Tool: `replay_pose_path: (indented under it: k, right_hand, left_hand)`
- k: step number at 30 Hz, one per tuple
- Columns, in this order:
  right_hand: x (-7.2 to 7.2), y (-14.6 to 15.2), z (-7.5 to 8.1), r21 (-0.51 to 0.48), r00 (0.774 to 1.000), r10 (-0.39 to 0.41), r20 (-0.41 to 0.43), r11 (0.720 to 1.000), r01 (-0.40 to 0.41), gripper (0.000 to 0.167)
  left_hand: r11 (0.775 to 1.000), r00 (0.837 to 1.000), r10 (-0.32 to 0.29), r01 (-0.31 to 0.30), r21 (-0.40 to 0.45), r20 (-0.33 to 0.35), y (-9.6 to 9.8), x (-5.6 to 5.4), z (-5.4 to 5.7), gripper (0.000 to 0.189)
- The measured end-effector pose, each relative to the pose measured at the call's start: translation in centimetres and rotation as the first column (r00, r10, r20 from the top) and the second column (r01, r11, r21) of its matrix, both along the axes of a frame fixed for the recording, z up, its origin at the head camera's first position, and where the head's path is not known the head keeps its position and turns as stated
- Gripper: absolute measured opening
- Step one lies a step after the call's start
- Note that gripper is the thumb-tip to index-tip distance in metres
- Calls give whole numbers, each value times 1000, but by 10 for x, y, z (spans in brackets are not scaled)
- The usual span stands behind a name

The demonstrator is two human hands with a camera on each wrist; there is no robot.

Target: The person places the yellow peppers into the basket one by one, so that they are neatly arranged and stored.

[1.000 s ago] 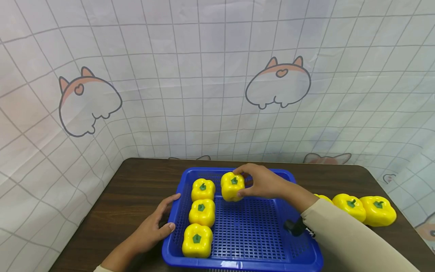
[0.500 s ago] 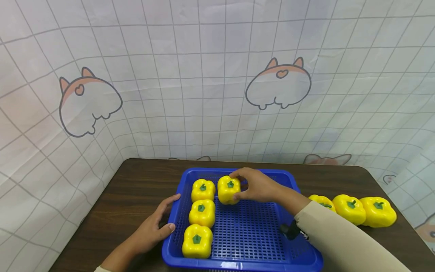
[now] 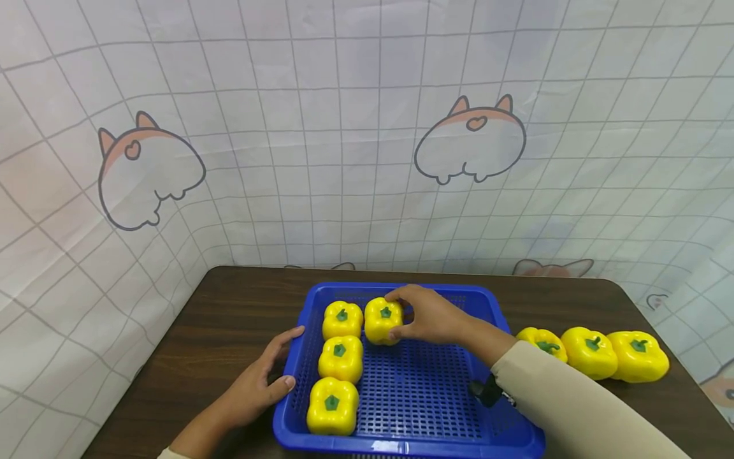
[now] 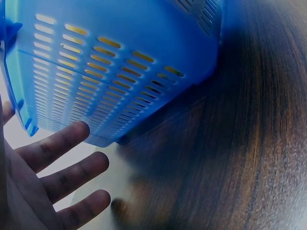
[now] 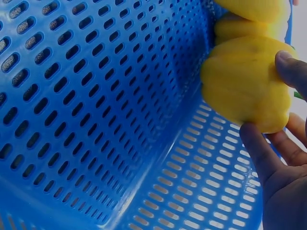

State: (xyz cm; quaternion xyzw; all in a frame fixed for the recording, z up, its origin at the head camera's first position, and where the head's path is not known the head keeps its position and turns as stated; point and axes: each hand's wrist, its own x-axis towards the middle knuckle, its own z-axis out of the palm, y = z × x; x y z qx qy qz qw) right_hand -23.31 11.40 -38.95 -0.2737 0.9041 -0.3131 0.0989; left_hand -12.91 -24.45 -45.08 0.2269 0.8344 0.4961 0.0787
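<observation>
In the head view my right hand [image 3: 432,315] pinches a yellow bell pepper [image 3: 381,322] with a green stem, thumb in front and fingers behind. This pepper is at the back of the blue basket [image 3: 518,437], beside the rearmost of three peppers lined along the left wall. Those are a back pepper [image 3: 342,324], a middle pepper [image 3: 341,364] and a front pepper [image 3: 332,411]. The right wrist view shows fingertips and thumb on the held pepper [image 5: 244,81]. My left hand [image 3: 255,386] touches the basket's left rim with thumb and forefinger; its other fingers [image 4: 72,177] extend straight outside the wall.
Three more yellow peppers [image 3: 590,352] stand in a row on the dark wooden table [image 3: 189,338], right of the basket. A cloth backdrop [image 3: 367,217] with grid lines and cartoon animals hangs behind the table. A small black device [image 3: 486,390] sits at my right wrist.
My right hand has brought the pepper left and slightly down, close to the back pepper in the left row. The left hand stays at the rim.
</observation>
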Motion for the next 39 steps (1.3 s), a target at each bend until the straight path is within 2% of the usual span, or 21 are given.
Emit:
replay_pose_path:
  k: [8,15,27,32,39]
  right_hand:
    - [3,-3,-3,31,1000,-8,-14,999,8,63]
    - [4,-3,-4,5,1000,-15,-7,1000,15,61]
    - [7,-2,0,17,999,-36,-3,999,36,63]
    - [8,3,5,28,999,-37,6,999,37,66]
    - [13,14,21,45,998,-50,30,998,49,70]
  left_hand:
    - [1000,1000,5,-5,-2,12,0,1,0,70]
    - [1000,1000,-1,1,6,16,0,2,0,70]
    - [1000,1000,-1,1,2,14,0,1,0,70]
    - [1000,1000,6,-6,-5,17,0,1,1,69]
    - [1000,1000,6,-5,-4,18,0,1,0,70]
